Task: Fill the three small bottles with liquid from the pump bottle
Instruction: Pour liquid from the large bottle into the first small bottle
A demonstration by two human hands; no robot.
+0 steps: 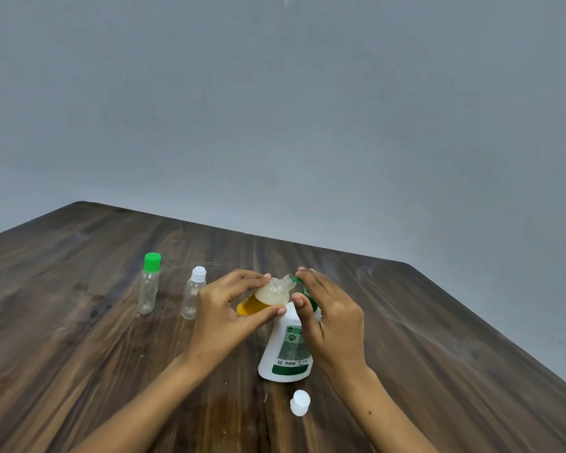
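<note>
Bottles stand at the left of the dark wooden desk (pixel 79 322): a clear one with green cap (pixel 149 284), a clear one with white cap (pixel 194 293), both empty. The left hand (pixel 223 308) pinches the tilted small uncapped bottle (pixel 268 297), partly filled with yellow liquid. The right hand (pixel 329 317) curls on the green pump of the white pump bottle (pixel 288 349). If the mouth slips from the nozzle, liquid may spill; its loose white cap (pixel 300 402) lies near

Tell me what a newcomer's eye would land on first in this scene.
First, the two hands at the middle of the wooden table: the left hand grips a tilted small bottle holding amber liquid, its open neck by the green pump of the white pump bottle, where the right hand rests. Next, two clear capped bottles stand to the left, one green-capped, one white-capped. A loose white cap lies near the front.
</note>
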